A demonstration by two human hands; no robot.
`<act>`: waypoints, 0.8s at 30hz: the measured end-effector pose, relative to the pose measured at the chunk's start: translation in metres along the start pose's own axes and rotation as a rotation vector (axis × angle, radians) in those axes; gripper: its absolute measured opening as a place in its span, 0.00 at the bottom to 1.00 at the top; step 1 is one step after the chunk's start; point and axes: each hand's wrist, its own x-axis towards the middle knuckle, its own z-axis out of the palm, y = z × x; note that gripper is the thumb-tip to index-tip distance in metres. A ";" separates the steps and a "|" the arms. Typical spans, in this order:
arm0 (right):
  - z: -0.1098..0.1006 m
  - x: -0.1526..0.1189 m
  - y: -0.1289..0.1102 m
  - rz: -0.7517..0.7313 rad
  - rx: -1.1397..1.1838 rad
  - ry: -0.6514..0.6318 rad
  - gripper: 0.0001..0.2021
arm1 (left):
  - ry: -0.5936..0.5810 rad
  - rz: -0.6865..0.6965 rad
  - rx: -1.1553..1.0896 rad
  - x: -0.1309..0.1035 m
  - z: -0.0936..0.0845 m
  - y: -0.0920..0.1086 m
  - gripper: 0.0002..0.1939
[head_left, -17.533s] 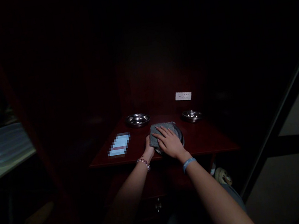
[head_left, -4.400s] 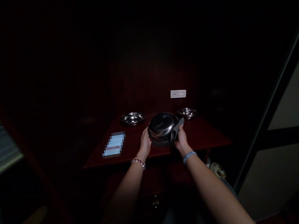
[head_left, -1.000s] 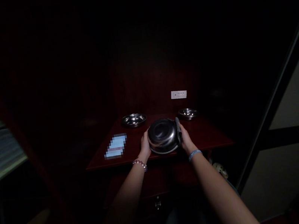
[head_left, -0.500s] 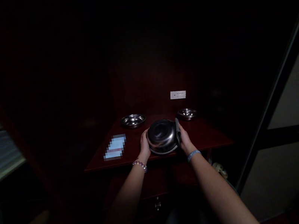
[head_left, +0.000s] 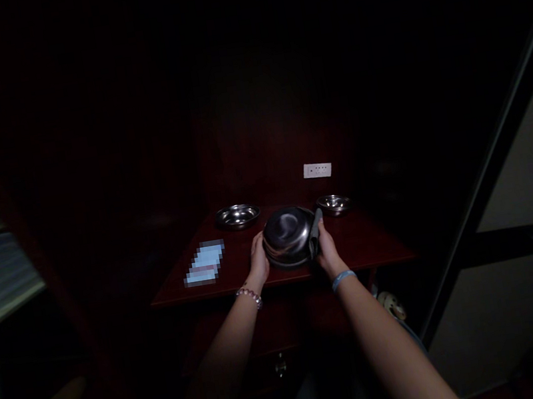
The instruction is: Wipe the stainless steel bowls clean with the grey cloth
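Observation:
A shiny metal bowl [head_left: 288, 233] is held bottom up above the front part of the dark red desk [head_left: 238, 278]. My left hand [head_left: 258, 261] grips its left rim, with the thumb side toward me. On the right side, my right hand [head_left: 325, 247] presses a folded grey cloth [head_left: 316, 235] against the bowl's wall; some of its fingers are hidden behind cloth and bowl. Farther back on the desk stand a wide metal dish [head_left: 237, 216] on the left and a smaller metal bowl [head_left: 334, 204] on the right, both with their hollow side up.
A blurred-out bright rectangle [head_left: 204, 263] lies on the desk's left side. A white socket plate [head_left: 317, 170] is on the back wall. Below the desktop is a drawer with a metal knob [head_left: 280, 364]. Dark walls close in on both sides.
The bowl has tilted and turned slightly, its base now facing more toward me. My right hand and the cloth have shifted a little; the cloth leans more to the right at its top.

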 end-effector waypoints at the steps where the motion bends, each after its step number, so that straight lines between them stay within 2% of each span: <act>1: 0.001 -0.001 0.000 0.019 0.003 0.008 0.20 | -0.007 0.007 -0.006 0.000 -0.001 0.000 0.14; 3: 0.003 -0.003 -0.002 0.067 0.014 0.048 0.19 | -0.011 0.011 -0.014 0.000 -0.001 0.000 0.15; 8: 0.010 -0.009 -0.008 0.076 0.005 0.105 0.17 | 0.002 -0.021 -0.013 -0.002 0.001 0.003 0.15; 18: 0.012 -0.014 -0.013 0.114 -0.081 0.034 0.17 | 0.063 -0.108 -0.048 0.002 -0.002 0.008 0.18; 24: 0.009 -0.011 -0.013 0.138 -0.107 0.039 0.16 | 0.049 -0.120 -0.043 0.000 -0.002 0.010 0.18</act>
